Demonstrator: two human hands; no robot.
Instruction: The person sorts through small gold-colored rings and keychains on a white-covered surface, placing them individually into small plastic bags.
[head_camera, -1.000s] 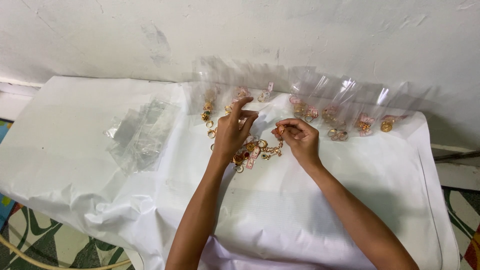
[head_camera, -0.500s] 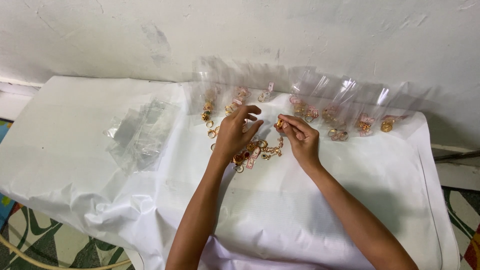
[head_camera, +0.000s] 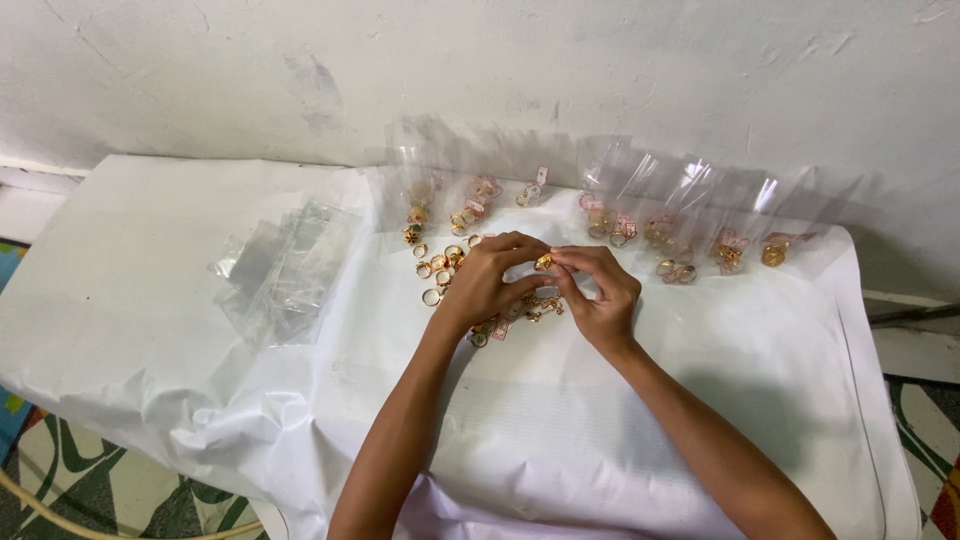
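Note:
My left hand (head_camera: 492, 278) and my right hand (head_camera: 600, 290) meet above a heap of loose gold rings (head_camera: 440, 268) on a white sheet (head_camera: 620, 420). Their fingertips pinch one small gold ring (head_camera: 544, 262) between them. More gold rings with small pink tags lie under and just below my hands. Part of the heap is hidden by my left hand.
A row of clear plastic bags (head_camera: 660, 205) holding gold rings leans against the white wall at the back. A loose stack of empty clear bags (head_camera: 285, 268) lies to the left. The sheet drapes over the table's front edge; patterned floor shows at both lower corners.
My two hands have come together, closing the gap between them. Both now pinch the one gold ring that my right hand held alone before.

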